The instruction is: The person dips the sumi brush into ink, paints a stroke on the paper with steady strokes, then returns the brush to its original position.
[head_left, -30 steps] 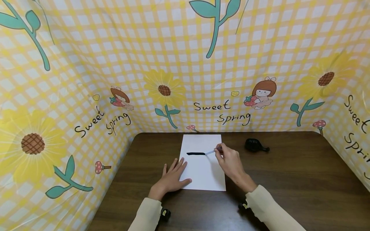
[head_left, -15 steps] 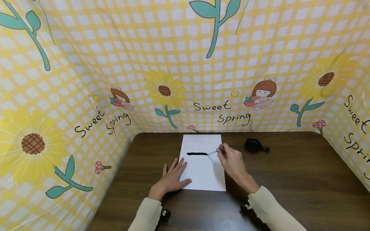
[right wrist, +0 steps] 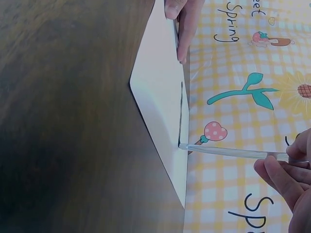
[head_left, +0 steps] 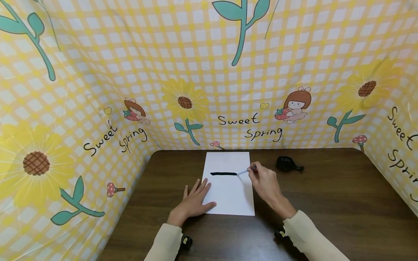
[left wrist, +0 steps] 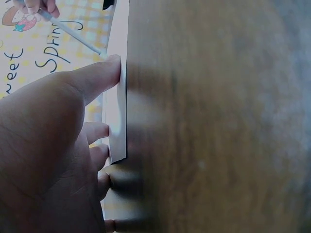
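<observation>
A white sheet of paper [head_left: 226, 203] lies on the table and bears a thick black line [head_left: 223, 174]. My left hand [head_left: 193, 203] rests spread on the sheet's left edge, thumb [left wrist: 97, 77] near its lower corner. At the sheet's right side, my right hand [head_left: 266, 183] pinches a slender, pale, translucent pen [right wrist: 233, 152]. Its tip touches the paper at the line's right end. In the left wrist view the pen [left wrist: 73, 34] slants behind my thumb. My right fingers [right wrist: 279, 177] hide the pen's upper part.
A glossy black, rounded object with a narrow neck [head_left: 287, 164] lies on the brown wooden table [head_left: 343, 203], right of the paper. A yellow checked cloth [head_left: 209, 65] with flowers and lettering encloses the table's back and sides.
My right hand has moved to the right with the pen, and the black line has grown longer that way. My left hand has stayed in place on the sheet.
</observation>
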Action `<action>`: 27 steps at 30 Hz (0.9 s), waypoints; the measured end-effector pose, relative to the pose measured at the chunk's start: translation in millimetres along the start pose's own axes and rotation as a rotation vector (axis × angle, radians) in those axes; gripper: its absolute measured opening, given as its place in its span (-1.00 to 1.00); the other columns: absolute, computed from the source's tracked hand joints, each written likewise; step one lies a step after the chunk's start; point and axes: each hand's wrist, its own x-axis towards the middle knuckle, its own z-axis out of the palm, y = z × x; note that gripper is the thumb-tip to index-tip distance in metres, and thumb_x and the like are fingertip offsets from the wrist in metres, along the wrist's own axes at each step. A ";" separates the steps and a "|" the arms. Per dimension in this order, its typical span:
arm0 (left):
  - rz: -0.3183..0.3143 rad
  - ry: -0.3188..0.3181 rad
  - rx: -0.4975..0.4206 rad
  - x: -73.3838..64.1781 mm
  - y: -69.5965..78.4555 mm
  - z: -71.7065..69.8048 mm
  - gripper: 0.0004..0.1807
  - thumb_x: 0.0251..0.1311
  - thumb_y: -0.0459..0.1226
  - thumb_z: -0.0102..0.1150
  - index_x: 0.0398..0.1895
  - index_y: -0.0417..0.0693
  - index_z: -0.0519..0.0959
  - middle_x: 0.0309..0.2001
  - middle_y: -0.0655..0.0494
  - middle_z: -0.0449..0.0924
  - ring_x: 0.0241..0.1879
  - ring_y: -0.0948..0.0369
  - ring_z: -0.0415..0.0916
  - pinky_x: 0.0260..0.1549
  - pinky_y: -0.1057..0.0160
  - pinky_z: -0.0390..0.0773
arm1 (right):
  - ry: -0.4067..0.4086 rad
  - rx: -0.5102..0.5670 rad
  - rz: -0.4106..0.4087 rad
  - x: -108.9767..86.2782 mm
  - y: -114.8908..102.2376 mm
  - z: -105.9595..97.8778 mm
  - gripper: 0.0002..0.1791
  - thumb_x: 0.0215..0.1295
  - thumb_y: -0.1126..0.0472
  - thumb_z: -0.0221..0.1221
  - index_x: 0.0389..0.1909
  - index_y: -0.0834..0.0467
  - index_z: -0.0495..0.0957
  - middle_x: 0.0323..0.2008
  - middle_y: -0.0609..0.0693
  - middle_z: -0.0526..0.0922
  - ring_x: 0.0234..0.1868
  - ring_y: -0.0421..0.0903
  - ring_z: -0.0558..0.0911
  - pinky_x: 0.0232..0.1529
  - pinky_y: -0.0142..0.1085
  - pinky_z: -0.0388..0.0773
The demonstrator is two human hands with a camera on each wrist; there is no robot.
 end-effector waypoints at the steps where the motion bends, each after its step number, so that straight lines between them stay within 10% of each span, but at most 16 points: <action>1: 0.000 0.000 -0.001 0.0 0.0 -0.1 -0.03 0.46 0.29 0.09 0.75 0.07 0.08 0.78 0.06 -0.15 0.76 -0.12 -0.29 0.55 -0.53 -0.36 | 0.003 -0.004 -0.001 -0.2 0.4 -0.4 -0.92 0.43 0.34 0.33 -0.16 0.26 0.65 -0.25 0.15 0.85 -0.24 0.02 0.86 -0.32 -0.13 0.78; 27: 0.003 -0.003 0.007 1.0 -1.8 1.2 -0.03 0.46 0.30 0.07 0.75 0.08 0.08 0.78 0.07 -0.15 0.76 -0.11 -0.29 0.55 -0.53 -0.36 | 0.016 -0.027 -0.012 -3.3 8.2 -13.9 -0.92 0.43 0.34 0.34 -0.18 0.25 0.63 -0.26 0.18 0.85 -0.27 0.05 0.85 -0.35 -0.11 0.76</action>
